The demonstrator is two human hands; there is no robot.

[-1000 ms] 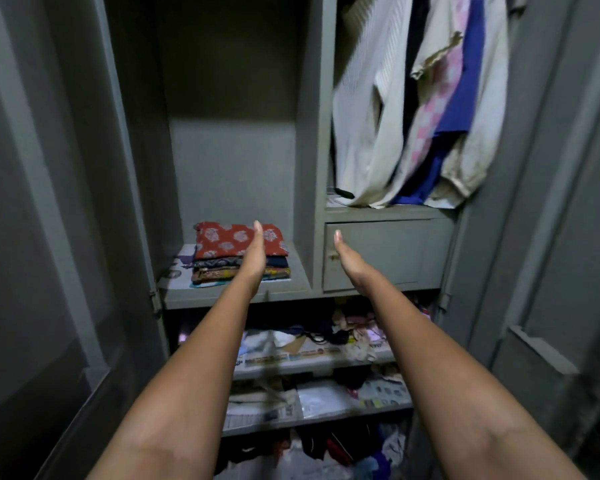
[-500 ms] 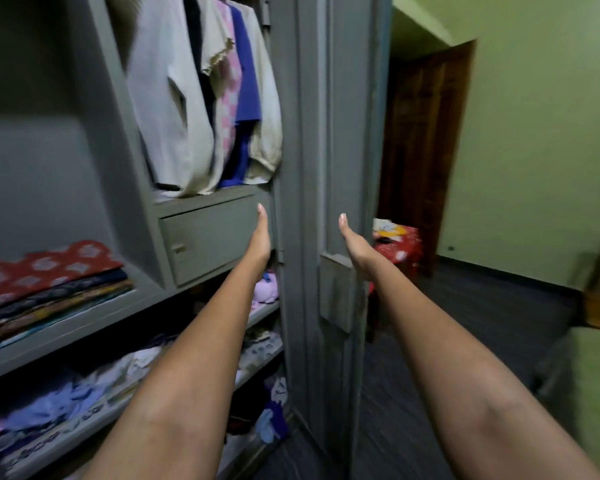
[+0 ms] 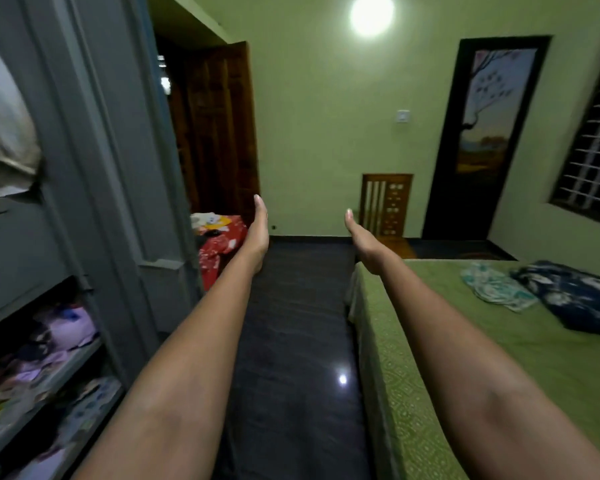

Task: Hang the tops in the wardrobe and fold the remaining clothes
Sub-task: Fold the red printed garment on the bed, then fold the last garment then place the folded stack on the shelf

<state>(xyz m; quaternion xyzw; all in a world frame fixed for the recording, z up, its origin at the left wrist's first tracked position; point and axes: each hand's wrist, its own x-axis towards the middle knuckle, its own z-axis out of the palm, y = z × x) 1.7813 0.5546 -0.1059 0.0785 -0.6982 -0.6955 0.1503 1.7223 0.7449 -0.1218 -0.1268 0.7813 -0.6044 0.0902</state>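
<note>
Now both hands, left hand [image 3: 257, 233] and right hand [image 3: 362, 239], are reaching forward flat and released, holding nothing; 2 crumpled soft clothes [image 3: 499, 287] are lying on the patterned green bed [image 3: 430, 393], while the grey wardrobe [image 3: 94, 140] is holding jumbled garments.

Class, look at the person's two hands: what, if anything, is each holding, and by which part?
Nothing is held. The left hand and right hand are both stretched forward with straight fingers, empty.

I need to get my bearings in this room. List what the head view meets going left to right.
Wardrobe → red clothes pile → left hand → right hand → wooden chair → teal patterned garment on the green bed → navy floral garment.
</note>
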